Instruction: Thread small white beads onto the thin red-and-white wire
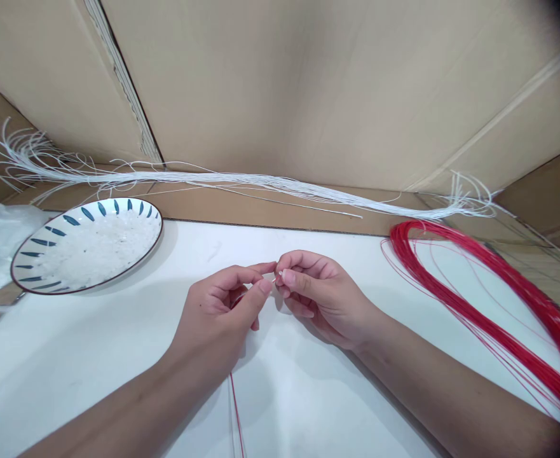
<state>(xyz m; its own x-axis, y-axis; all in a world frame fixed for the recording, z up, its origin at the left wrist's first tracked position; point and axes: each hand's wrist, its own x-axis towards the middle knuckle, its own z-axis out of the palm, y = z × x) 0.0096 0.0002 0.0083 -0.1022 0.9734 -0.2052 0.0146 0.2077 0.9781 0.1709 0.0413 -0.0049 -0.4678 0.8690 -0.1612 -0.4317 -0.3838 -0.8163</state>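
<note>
Both my hands meet near the middle of the white tabletop. My left hand is closed in a pinch, thumb against index finger. A thin red cord passes under it and runs down to the lower edge of the view; a bit of red also shows inside the curled fingers. My right hand pinches a tiny whitish piece between thumb and forefinger, too small to name. A short pale strand spans the gap between the two pinches. The fingertips of both hands are almost touching.
Left of my hands stands an oval plate with blue leaf marks, holding small whitish bits. Beside it lies clear plastic. A bundle of white strands stretches along the cardboard behind. On the right lies a looped red cord bundle.
</note>
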